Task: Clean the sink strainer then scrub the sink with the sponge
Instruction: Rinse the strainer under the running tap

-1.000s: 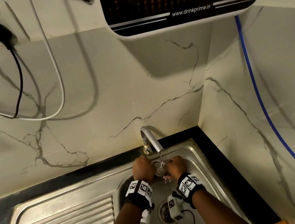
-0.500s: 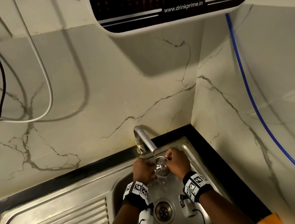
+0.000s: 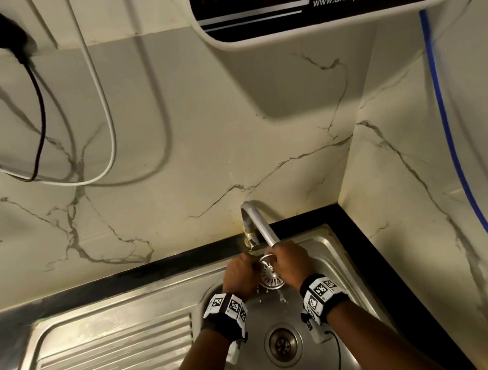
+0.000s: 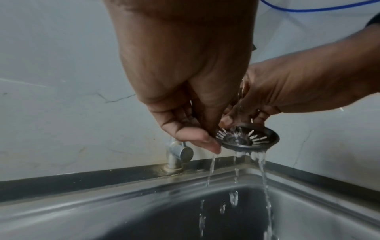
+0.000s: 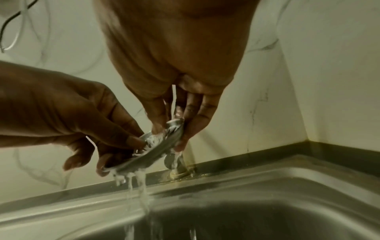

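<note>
Rinsing the strainer (image 3: 269, 275) under the tap (image 3: 259, 226), you pinched it with both hands; next, I judged, came the sponge.

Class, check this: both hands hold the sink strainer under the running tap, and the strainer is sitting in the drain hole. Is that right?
Not quite. The sink strainer is held up under the tap by the left hand and right hand, above the open drain hole; the head view shows it.
</note>
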A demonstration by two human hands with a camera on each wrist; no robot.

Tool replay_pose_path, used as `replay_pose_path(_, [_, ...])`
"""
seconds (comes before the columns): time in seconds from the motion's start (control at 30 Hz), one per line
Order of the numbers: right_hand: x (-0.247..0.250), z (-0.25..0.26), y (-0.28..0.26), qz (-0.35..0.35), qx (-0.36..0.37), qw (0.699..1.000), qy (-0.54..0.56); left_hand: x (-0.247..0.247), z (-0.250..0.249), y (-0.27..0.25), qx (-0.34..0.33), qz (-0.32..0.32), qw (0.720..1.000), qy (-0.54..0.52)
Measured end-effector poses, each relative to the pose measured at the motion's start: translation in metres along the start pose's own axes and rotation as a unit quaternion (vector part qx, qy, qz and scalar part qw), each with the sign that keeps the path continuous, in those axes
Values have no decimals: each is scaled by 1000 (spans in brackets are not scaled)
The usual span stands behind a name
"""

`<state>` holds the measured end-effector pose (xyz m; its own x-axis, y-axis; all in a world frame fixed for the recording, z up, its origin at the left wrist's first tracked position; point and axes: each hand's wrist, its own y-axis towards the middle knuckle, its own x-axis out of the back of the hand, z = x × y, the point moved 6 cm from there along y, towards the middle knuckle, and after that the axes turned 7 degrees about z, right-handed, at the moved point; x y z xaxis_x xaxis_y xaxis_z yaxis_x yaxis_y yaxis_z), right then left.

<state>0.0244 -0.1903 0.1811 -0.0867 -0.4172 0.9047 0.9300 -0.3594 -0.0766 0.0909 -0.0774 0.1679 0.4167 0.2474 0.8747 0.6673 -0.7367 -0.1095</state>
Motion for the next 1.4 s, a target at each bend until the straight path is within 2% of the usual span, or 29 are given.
replay_pose_path(0.1, [-1, 12, 2, 17, 39, 997, -61, -1, -2, 1, -1, 7, 1000, -2])
replay_pose_path(0.23, [1, 10, 0, 61, 87, 990, -89, 0, -3, -3, -19, -18, 999, -21])
replay_pose_path(0.3, [1, -7, -2, 58, 69, 991, -96, -2, -4, -7, -24, -17, 999, -14])
replay_pose_path(0.4, [-11, -32, -8, 53, 1, 994, -99, -8, -10, -8, -21, -10, 1000, -13])
replay_pose_path(0.47, [-14, -28, -17, 40, -10, 995, -90, -15, -17, -7, -25, 3, 1000, -7])
replay_pose_path(0.63, [-14, -6, -24, 31, 68, 992, -104, -25, -17, -3, -32, 32, 999, -4])
replay_pose_path(0.7, [-10, -13, -19, 30, 69, 991, -111, -20, -18, -4, -36, 20, 999, -12])
replay_pose_path(0.8, [-2, -24, -8, 22, 27, 994, -101, -10, -16, -8, -28, -44, 997, -49])
replay_pose_path(0.9, [4, -16, -6, 14, 16, 996, -81, -13, -13, -14, -1, -87, 992, -87])
replay_pose_path(1.03, [-10, -7, -5, -2, 19, 996, -84, -14, -12, -18, 2, -75, 994, -85])
replay_pose_path(1.13, [-17, 10, -10, -2, 79, 994, -76, -7, -14, -21, -13, -66, 995, -76])
replay_pose_path(1.2, [-9, 10, -11, -11, 94, 994, -48, -8, -6, -22, -7, -80, 994, -70])
replay_pose_path(1.3, [3, -10, -6, -20, 36, 999, -33, -19, 15, -18, 38, -103, 993, -51])
replay_pose_path(1.4, [6, -16, -7, -24, 8, 999, -41, -23, 12, -18, 48, -114, 991, -56])
